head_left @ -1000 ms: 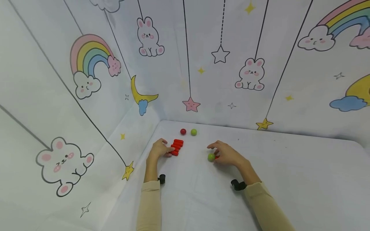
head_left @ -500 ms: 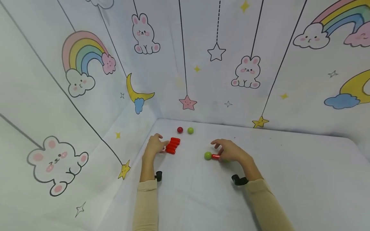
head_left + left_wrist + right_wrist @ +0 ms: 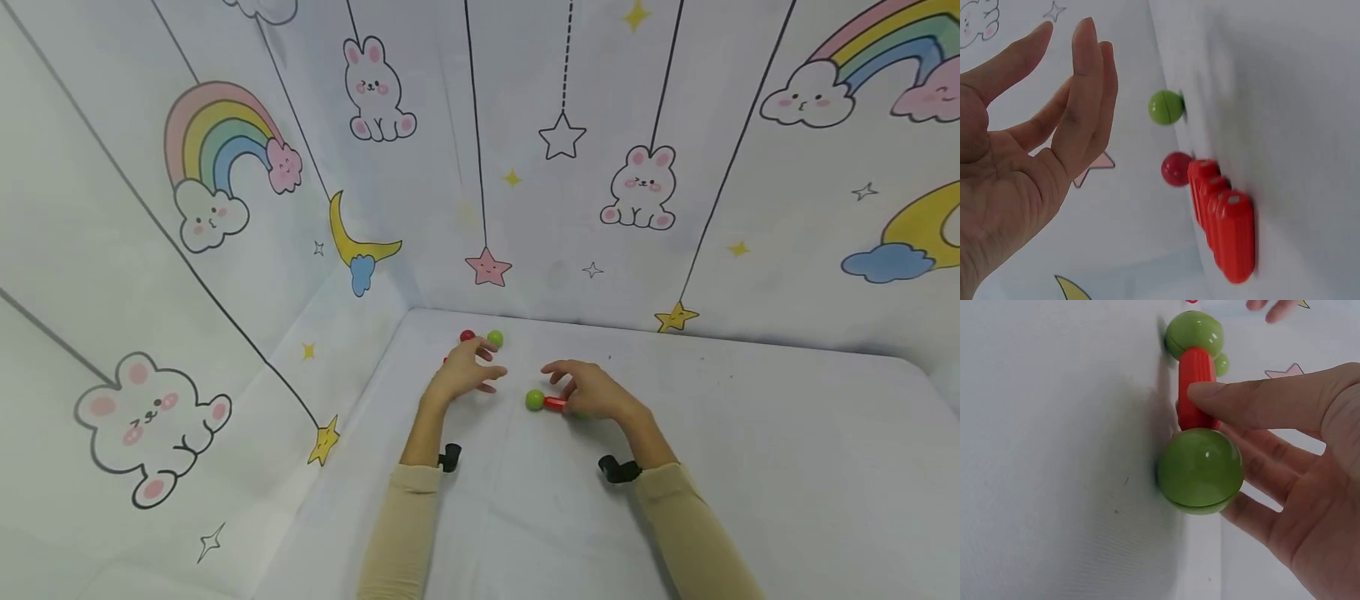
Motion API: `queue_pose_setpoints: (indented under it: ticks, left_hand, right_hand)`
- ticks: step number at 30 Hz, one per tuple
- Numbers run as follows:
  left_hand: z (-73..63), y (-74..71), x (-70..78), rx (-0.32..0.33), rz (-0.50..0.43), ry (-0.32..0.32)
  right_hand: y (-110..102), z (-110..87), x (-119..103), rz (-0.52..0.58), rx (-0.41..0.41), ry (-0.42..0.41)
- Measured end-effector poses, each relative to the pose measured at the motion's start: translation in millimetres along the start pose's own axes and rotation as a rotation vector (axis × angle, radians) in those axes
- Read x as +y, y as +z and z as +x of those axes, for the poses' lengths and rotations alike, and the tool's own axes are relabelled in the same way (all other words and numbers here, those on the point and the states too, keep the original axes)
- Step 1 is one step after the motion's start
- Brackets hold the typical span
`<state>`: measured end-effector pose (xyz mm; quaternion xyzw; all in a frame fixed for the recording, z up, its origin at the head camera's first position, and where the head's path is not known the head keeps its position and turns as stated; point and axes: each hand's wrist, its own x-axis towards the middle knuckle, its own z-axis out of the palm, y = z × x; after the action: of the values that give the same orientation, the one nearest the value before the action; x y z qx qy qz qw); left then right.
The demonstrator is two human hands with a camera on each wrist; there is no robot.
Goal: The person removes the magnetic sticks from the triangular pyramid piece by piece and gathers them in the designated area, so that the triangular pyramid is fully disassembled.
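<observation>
My right hand [image 3: 597, 392] pinches the red bar of a toy dumbbell [image 3: 1194, 365] between thumb and fingers. A green ball sits at each end of the bar, and the dumbbell lies low along the white table top. My left hand [image 3: 459, 375] holds nothing; its fingers are spread and loosely bent above the table, left of the dumbbell. Several red ribbed rods [image 3: 1235, 237] lie side by side, mostly hidden behind the left hand in the head view. Beyond them are a loose red ball [image 3: 1176, 169] and a loose green ball [image 3: 1166, 107].
A white sheet covers the table [image 3: 750, 467]. White cloth walls [image 3: 555, 208] with printed bunnies, stars and rainbows rise at the back and left. A dark wrist camera [image 3: 619, 469] sits on the right forearm, another [image 3: 450, 457] on the left.
My left hand has left the red rods and moved right, towards the dumbbell. The right hand has shifted slightly right along it, baring more of the red bar. The head view has shifted a little.
</observation>
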<state>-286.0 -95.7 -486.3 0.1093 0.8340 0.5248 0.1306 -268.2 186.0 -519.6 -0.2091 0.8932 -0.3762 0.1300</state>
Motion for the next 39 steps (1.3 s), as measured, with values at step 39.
queue_pose_setpoints:
  ticks: [39]
  left_hand:
    - [18.6,67.8,-3.4,-0.019,0.189,-0.066]
  right_hand:
    - [5,-2.8,5,0.125,0.043,-0.059]
